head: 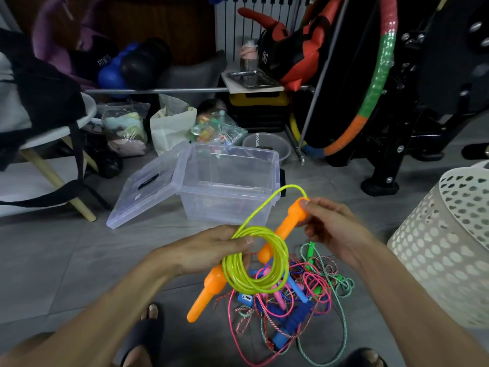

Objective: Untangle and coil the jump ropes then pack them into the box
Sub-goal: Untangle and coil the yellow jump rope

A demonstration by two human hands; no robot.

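Floor: grey tiled floor (66, 260) of a cluttered storage room, with gym gear stacked along the far side.
Box: clear plastic storage box (227, 181) stands on the tiles at the centre, far from the hands, with nothing visible inside.
Lid: clear plastic lid (144, 186) leans against the box's left side, its low edge on the floor.
Left hand: the left hand (211, 250) grips a coil of yellow-green plastic jump rope (254, 260), thumb pressed over the loops, fingers curled beneath.
Lower handle: one orange plastic handle (206, 292) hangs below the left hand, pointing near and left.
Right hand: the right hand (330, 223) pinches the top of the second orange plastic handle (285, 226), which slants down into the coil; a loose arc of the rope rises from its top end and curves back to the coil.
Pile: tangled heap of pink, green, blue and striped jump ropes (291, 300) lies on the floor just below the hands.
Basket: white perforated plastic laundry basket (444, 239) stands at the right.
Hoop: a multicoloured segmented hoop (381, 70) leans at the far right.
Feet: dark slippers (143, 337) show at the near edge.
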